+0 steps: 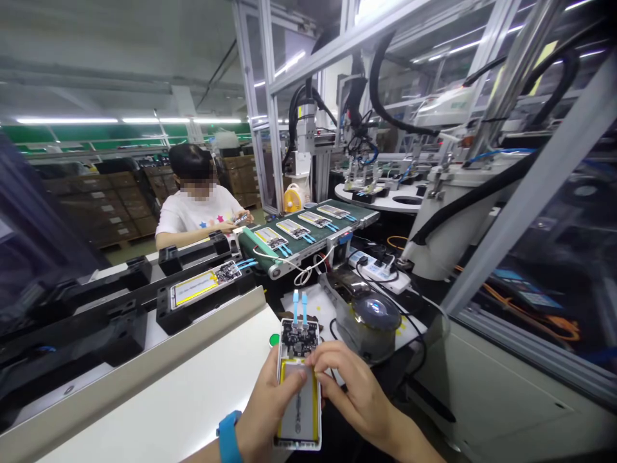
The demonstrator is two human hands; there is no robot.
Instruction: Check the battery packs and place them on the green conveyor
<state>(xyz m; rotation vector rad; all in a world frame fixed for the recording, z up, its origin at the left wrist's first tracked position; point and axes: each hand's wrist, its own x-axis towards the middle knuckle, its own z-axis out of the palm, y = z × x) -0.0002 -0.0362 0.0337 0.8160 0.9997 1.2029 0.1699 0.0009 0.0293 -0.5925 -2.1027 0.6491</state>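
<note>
My left hand is wrapped round a white-framed electronic unit, its thumb lying on the grey battery with yellow edges. A dark circuit board fills the unit's upper end, and two light blue ribbon strips stick out above it. My right hand is at the unit's right side with thumb and index finger pinched near the seam between board and battery. Whatever is between those fingertips is too small to make out. A blue band circles my left wrist.
A similar unit lies in a black fixture at left. Several more rest on a green conveyor belt. Across it sits a person in a white shirt. Metal framing, a power strip and cables stand at right.
</note>
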